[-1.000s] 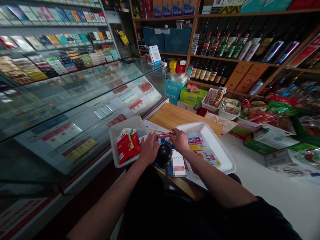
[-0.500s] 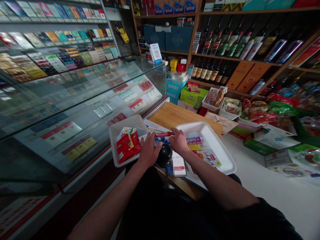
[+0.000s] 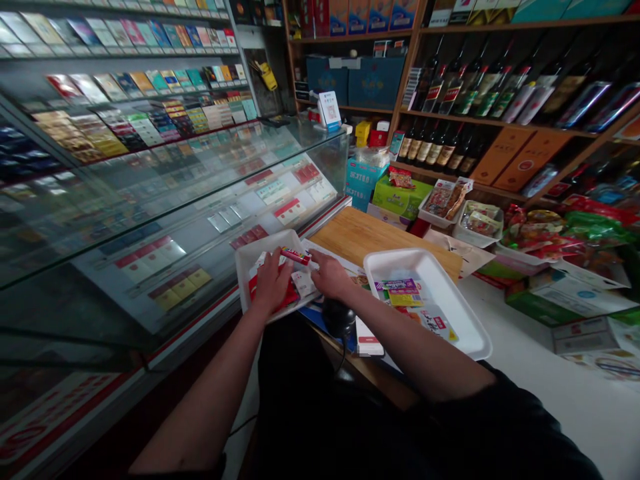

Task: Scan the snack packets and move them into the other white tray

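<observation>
A slim red stick-shaped snack pack [image 3: 295, 256] spans the gap between my hands, over the left white tray [image 3: 242, 267]. My left hand [image 3: 271, 283] is closed around its left end, thumb and fingers against it. With pinched fingers, my right hand [image 3: 327, 273] grips the right end. Red packets [image 3: 289, 293] lie in the left tray, partly covered by my left hand. A white packet [image 3: 305, 284] shows just below the stick pack. Under my right wrist sits a black rounded device [image 3: 339, 320] with a cable.
A larger white tray [image 3: 467, 320] at the right holds a purple-and-yellow packet [image 3: 403, 292] and white packets. A phone-like white item [image 3: 369, 339] lies beside the black device. The glass counter [image 3: 200, 213] borders the left. Snack boxes and bottle shelves stand behind.
Both hands have moved left with the red stick pack, from above the black device to over the left tray. The view has shifted, so the surroundings sit farther right.
</observation>
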A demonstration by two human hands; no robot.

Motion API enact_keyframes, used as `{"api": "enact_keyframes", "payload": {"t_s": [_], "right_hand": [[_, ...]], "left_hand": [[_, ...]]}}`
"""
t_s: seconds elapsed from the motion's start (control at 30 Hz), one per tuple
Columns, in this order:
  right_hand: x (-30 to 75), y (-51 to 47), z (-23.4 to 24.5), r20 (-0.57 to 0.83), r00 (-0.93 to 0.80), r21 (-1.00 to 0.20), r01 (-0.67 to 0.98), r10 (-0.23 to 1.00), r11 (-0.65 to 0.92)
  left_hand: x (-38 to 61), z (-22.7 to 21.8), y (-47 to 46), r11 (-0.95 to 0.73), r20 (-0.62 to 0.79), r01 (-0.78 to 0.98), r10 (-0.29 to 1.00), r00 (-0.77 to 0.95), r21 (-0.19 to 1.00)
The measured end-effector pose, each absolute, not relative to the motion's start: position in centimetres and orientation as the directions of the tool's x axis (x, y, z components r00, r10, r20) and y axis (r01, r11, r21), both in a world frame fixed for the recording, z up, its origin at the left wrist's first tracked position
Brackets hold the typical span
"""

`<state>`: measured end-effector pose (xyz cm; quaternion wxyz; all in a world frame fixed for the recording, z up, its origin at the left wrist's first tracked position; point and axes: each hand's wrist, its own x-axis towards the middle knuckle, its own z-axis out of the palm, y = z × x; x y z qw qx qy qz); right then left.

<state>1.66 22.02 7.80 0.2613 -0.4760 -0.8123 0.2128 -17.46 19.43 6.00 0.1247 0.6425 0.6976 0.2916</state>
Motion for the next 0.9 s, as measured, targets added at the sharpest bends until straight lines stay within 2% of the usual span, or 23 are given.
{"api": "enact_keyframes", "payload": {"t_s": [0.13,0.33,0.53,0.73,0.9], "right_hand": [[0.8,22.0,7.9,0.239,-0.476,-0.555,0.648,0.847,0.521],[2.7,21.6,7.5,0.207,-0.442,-0.517,0.708,0.873,0.481],[6.2,21.4,7.2,0.205,-0.363,-0.528,0.741,0.909,0.415],[10.7,21.2,7.0,0.194,-0.287,-0.519,0.782,0.938,0.346],[14.5,20.9,6.0,0.191,-0.236,-0.476,0.827,0.953,0.300]], "left_hand": [[-19.8,6.5,20.6,0.063,0.120,0.775,0.977,-0.177,0.629],[-18.5,6.5,19.6,-0.055,0.201,0.755,0.974,-0.103,0.653],[-13.8,7.4,18.7,-0.203,0.223,0.712,0.973,0.067,0.672],[-8.9,7.7,19.1,-0.353,0.276,0.722,0.933,0.229,0.594],[-5.1,8.1,19.4,-0.409,0.189,0.792,0.913,0.363,0.454]]}}
